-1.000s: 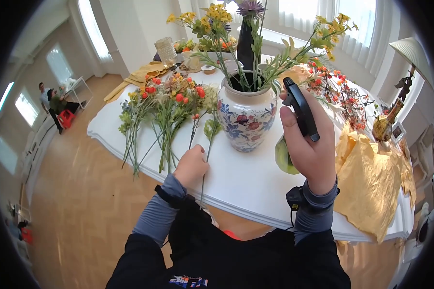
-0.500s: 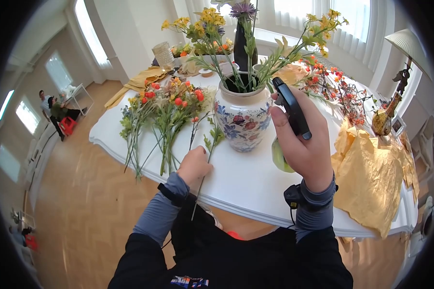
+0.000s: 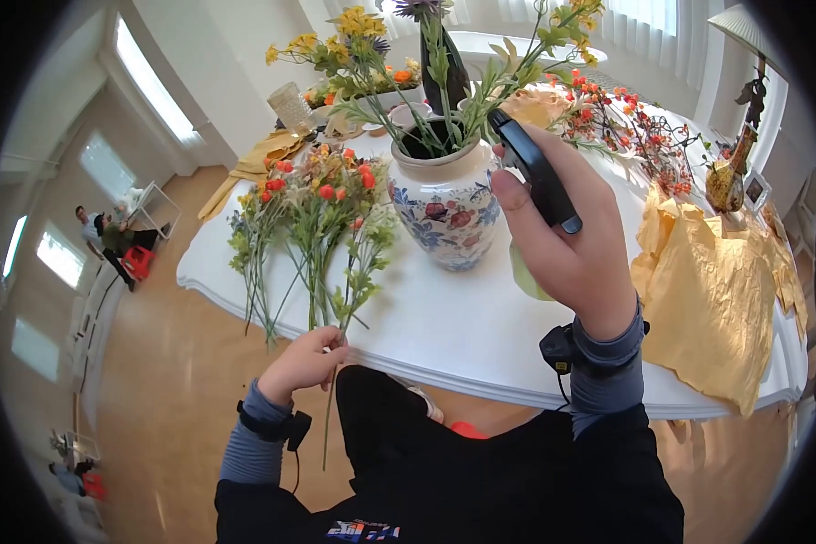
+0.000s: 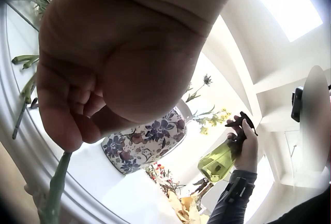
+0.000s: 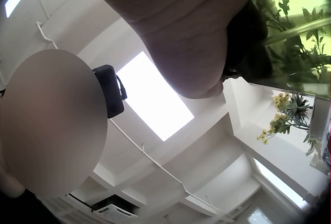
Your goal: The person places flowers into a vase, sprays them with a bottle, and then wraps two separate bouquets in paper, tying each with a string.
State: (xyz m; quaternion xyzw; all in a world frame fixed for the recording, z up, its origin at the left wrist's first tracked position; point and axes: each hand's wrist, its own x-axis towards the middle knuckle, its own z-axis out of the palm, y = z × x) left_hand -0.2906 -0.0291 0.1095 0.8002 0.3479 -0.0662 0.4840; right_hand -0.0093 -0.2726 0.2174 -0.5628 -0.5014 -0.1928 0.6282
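My left hand point(image 3: 301, 364) pinches a leafy green flower stem point(image 3: 361, 283) near the table's front edge. Its bare lower end hangs past the edge, and in the left wrist view the thick green stalk point(image 4: 56, 188) comes out below the fingertips. With my right hand point(image 3: 571, 240) I grip a spray bottle point(image 4: 217, 162) of clear green plastic with a black trigger head point(image 3: 535, 172), raised just right of the vase. The white vase point(image 3: 444, 218), painted with blue and red flowers, stands upright and holds yellow and purple flowers point(image 3: 363, 25).
Several cut stems with orange-red berries point(image 3: 326, 190) lie left of the vase. Berry branches point(image 3: 635, 136) and gold crumpled paper point(image 3: 707, 290) are on the right, near a lamp point(image 3: 748, 36). A dark bottle point(image 3: 440, 82) and a glass point(image 3: 290, 107) stand behind.
My left hand has drawn the leafy stem leftward and back toward my body, turning over as it went. The right hand keeps hold of the spray bottle beside the vase.
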